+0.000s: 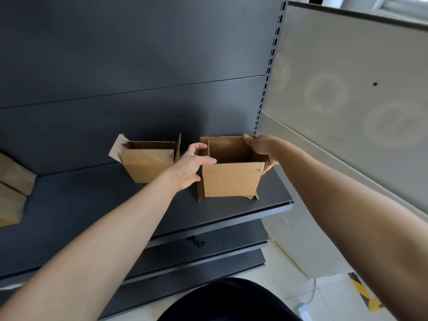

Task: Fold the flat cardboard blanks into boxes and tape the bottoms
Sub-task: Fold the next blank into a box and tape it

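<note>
The left hand [190,165] and right hand [261,149] grip opposite walls of an open box [230,179] standing on the shelf [92,205], fingers [249,139] curled over its rim. A second box [148,165] stands just left of the left fingers.

Box count on the shelves

Three cardboard boxes: one [231,179] between the hands, two [148,163] [11,188] to their left.
</note>
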Action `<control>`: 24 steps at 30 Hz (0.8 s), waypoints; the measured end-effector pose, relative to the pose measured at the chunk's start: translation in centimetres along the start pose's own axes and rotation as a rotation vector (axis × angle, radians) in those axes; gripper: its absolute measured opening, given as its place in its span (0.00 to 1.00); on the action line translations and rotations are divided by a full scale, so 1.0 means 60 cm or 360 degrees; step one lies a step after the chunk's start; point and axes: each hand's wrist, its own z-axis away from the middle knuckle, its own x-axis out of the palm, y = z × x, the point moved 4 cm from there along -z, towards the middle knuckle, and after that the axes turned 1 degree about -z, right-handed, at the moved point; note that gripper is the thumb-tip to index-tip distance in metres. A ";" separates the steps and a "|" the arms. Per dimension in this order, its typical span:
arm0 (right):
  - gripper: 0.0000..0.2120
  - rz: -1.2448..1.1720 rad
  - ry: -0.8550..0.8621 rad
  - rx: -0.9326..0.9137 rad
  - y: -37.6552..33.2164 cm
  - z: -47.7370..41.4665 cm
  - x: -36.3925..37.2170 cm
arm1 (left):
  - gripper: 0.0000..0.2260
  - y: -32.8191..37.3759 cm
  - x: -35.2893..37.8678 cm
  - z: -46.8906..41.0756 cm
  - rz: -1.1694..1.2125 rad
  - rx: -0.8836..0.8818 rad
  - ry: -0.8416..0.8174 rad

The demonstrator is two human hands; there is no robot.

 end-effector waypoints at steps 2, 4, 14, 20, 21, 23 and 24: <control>0.32 -0.0061 -0.0062 0.0007 0.002 0.001 -0.002 | 0.14 0.000 0.002 0.000 -0.0014 -0.0001 -0.0014; 0.33 -0.0175 -0.0179 0.0020 0.007 0.000 -0.007 | 0.16 -0.001 0.003 -0.001 0.0001 -0.0007 -0.0002; 0.13 -0.0887 -0.0736 -0.0135 0.064 0.000 -0.041 | 0.23 -0.006 0.004 -0.001 -0.0032 -0.0095 -0.0065; 0.07 -0.0777 -0.0718 -0.0119 0.078 -0.003 -0.039 | 0.25 -0.004 0.004 0.001 -0.0089 -0.0107 -0.0149; 0.08 -0.0776 -0.0721 -0.0118 0.078 -0.006 -0.039 | 0.25 -0.004 0.003 0.001 -0.0087 -0.0108 -0.0154; 0.09 -0.0791 -0.0727 -0.0107 0.081 -0.011 -0.039 | 0.25 -0.007 0.000 0.000 -0.0083 -0.0114 -0.0162; 0.10 -0.0786 -0.0728 -0.0093 0.084 -0.014 -0.038 | 0.24 -0.010 -0.001 -0.001 -0.0087 -0.0122 -0.0167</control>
